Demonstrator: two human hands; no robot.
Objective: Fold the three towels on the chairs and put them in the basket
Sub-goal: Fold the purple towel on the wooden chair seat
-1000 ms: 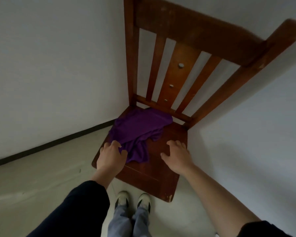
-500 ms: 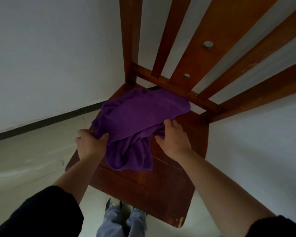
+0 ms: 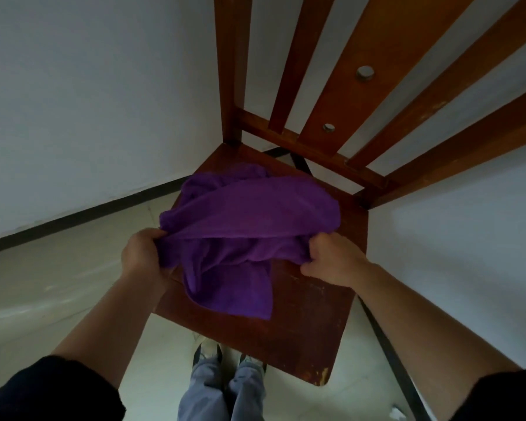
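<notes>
Head view: a wooden chair [image 3: 301, 338] stands in a corner between two white walls, its slatted back rising toward 12 and 1 o'clock and its seat filling the middle of the frame. A crumpled purple towel [image 3: 249, 214] lies over the seat, bunched toward the back at 12 o'clock, with one loose flap hanging down toward 6 o'clock across the wood.

The left hand [image 3: 145, 256], at 9 o'clock of the towel, has its grip clenched on the towel's left edge; the cloth is gathered into the fist. The right hand [image 3: 334, 259], at 3 o'clock of the towel, has its grip curled around the towel's right edge, fingers folded over the fabric. A taut fold of cloth runs between the two hands, raised a little above the looser part beneath it.

Both forearms are bare, reaching in from 7 and 5 o'clock, with dark sleeves [image 3: 52, 390] at the lower corners. At 6 o'clock, below the seat's front edge, grey trouser legs [image 3: 222, 396] and shoes stand on the pale floor [image 3: 43, 284]. A dark skirting line runs along the base of each wall.
</notes>
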